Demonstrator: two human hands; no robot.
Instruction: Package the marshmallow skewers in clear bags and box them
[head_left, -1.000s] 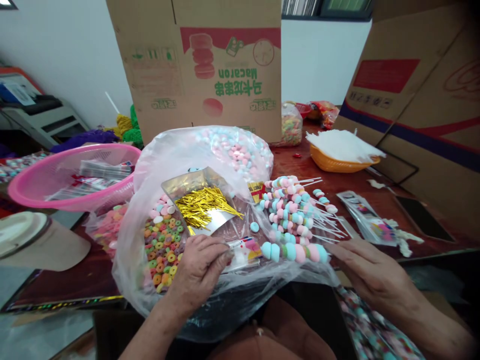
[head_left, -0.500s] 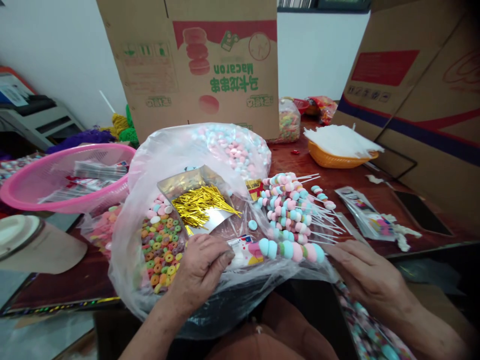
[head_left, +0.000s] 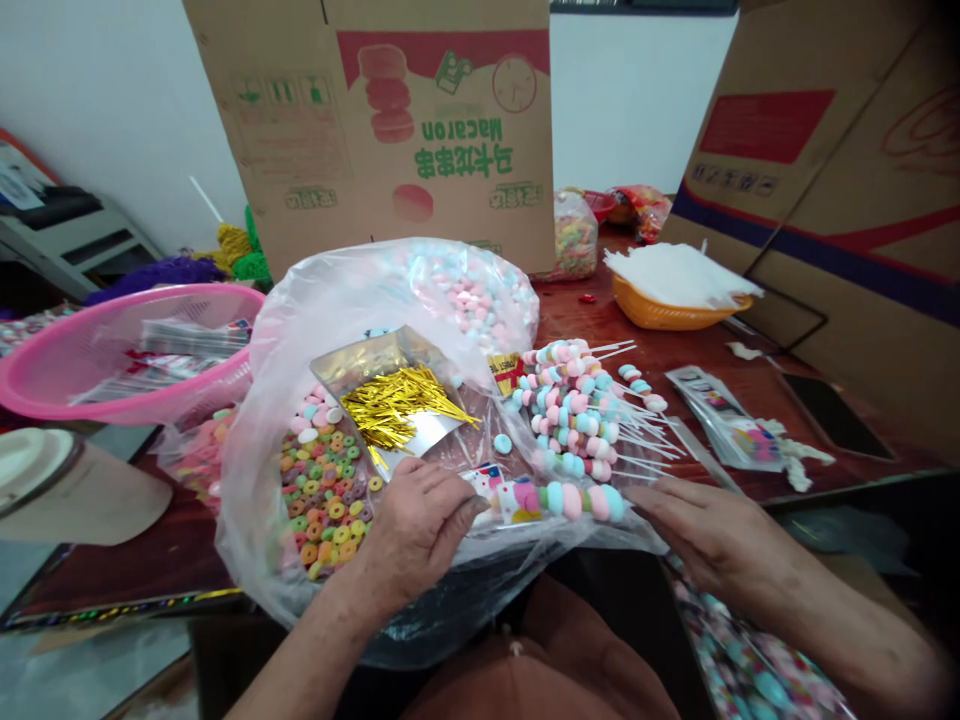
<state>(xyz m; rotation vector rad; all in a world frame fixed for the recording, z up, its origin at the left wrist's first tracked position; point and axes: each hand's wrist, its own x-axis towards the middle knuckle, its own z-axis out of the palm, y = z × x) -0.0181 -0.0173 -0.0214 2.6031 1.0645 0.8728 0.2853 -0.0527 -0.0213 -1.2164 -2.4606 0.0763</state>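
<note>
Cardboard box [head_left: 375, 120] at the table's [head_left: 675, 360] far edge. Big clear bag [head_left: 300, 330] at the near edge holds ring sweets, marshmallows and a tray of gold twist ties [head_left: 397, 405]. Pink basket [head_left: 45, 370] on the left holds packets; orange basket [head_left: 660, 315] at far right holds white sheets. Skewer pile [head_left: 570, 410] mid-table. Left hand [head_left: 420, 525] pinches a small wrapper [head_left: 510, 495]. Right hand [head_left: 705, 535] is narrow at the stick end; grip can't be told. Marshmallow skewer [head_left: 577, 500] lies between the hands, tip in the wrapper. Probably light, soft and squashy, so hold it by the stiff stick.

Cardboard box [head_left: 375, 130]: green word "Macaron" printed upside down, with inverted green Chinese characters directly beneath it. Remaining print elsewhere is illegible.
</note>
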